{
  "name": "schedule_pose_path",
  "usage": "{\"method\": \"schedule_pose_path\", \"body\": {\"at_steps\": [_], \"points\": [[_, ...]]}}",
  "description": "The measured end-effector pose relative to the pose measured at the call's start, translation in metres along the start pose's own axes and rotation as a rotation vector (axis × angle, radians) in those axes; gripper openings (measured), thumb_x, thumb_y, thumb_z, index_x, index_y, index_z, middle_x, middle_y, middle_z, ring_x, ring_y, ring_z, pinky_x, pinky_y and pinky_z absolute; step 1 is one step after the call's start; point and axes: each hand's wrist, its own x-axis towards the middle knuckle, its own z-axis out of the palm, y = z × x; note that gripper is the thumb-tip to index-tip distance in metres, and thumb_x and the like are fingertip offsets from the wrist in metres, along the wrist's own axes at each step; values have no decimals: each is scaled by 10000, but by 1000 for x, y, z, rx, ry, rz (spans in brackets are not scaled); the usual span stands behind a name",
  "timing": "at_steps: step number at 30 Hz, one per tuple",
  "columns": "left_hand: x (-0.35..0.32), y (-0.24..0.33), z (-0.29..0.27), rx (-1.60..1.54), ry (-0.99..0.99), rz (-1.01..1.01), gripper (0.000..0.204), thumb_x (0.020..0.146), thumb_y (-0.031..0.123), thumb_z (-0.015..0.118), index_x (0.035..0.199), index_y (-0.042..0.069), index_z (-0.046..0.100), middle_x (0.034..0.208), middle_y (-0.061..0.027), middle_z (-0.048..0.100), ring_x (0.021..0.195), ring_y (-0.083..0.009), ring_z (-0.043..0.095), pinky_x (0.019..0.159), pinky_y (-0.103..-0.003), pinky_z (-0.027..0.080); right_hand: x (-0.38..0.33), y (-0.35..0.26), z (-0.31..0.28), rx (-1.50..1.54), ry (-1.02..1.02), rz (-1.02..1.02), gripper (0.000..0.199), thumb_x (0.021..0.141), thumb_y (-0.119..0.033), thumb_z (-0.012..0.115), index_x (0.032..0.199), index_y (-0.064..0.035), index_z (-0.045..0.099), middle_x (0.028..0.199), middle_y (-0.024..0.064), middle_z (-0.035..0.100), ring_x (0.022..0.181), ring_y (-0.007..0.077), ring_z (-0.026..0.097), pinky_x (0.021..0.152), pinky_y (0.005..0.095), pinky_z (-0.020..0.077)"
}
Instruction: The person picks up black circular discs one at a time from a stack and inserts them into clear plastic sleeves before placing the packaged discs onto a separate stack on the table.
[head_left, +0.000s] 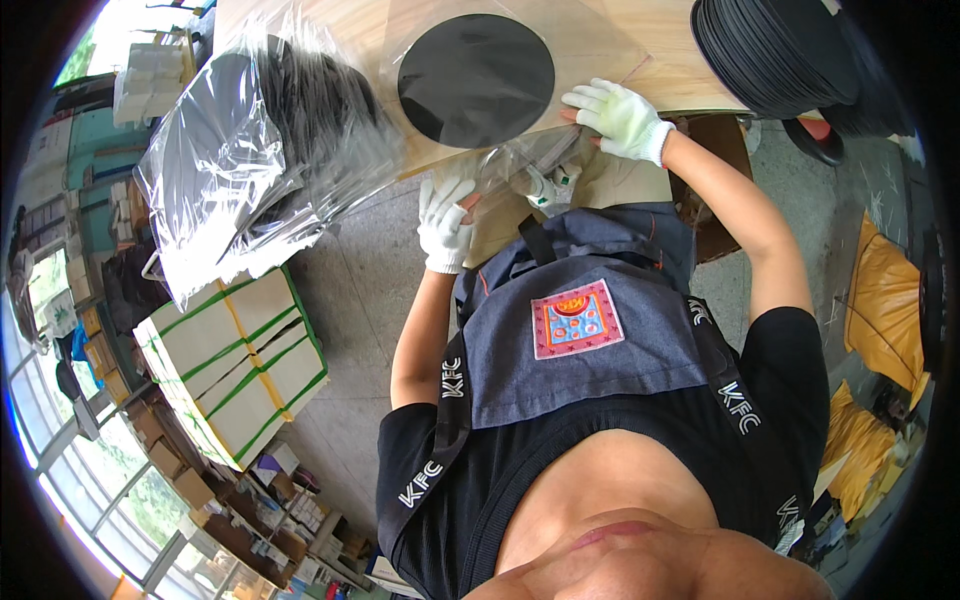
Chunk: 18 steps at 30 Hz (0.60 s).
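Observation:
A flat black disc (476, 80) lies inside a clear plastic bag (592, 45) on the wooden table. The bag's near end droops over the table's front edge. My left hand (446, 222), in a white glove, is just off that edge beside the drooping film, fingers stretched out and loosely spread. Whether any film lies between its thumb and fingers is hard to make out. My right hand (618, 118), gloved too, is at the bag's near right side by the table edge. Its fingers are extended and apart, with nothing visibly gripped.
A heap of bagged black discs (300, 120) covers the table's left side and hangs over its edge. At the right stand stacks of bare black discs (770, 50). A strapped white bale (240, 365) sits on the floor at left, yellow sacks (880, 300) at right.

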Motion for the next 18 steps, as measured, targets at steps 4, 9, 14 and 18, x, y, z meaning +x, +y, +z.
{"method": "schedule_pose_path", "body": {"at_steps": [4, 9, 14, 18], "points": [[-19, 7, -1, -174, 138, -236, 94, 827, 159, 632, 847, 85, 687, 927, -94, 682, 951, -288, 636, 1033, -489, 377, -4, 9, -1, 166, 36, 77, 270, 737, -214, 675, 996, -140, 648, 1067, 65, 642, 993, 271, 604, 852, 386, 482], [-23, 12, 18, -468, 432, -829, 238, 913, 226, 534, 835, 33, 649, 745, -23, 607, 670, -100, 481, 643, -269, 403, 7, 8, 1, 436, 29, 452, 203, 838, -293, 579, 930, -120, 629, 865, 127, 652, 851, 340, 617, 722, 424, 484], [4, 9, 27, -547, 462, -1070, 214, 886, 182, 501, 740, 38, 560, 673, -7, 545, 636, -94, 444, 605, -273, 390, 26, -3, 15, 303, 59, 669, 260, 883, -346, 535, 875, -88, 570, 828, 156, 642, 799, 366, 613, 670, 464, 465], [5, -3, 42, -581, 438, -1218, 201, 866, 195, 503, 739, 60, 583, 660, 8, 534, 623, -101, 458, 583, -279, 385, 30, -12, 38, 29, 144, 678, 201, 889, -308, 521, 938, -113, 533, 809, 106, 641, 724, 324, 638, 602, 453, 488]]}}
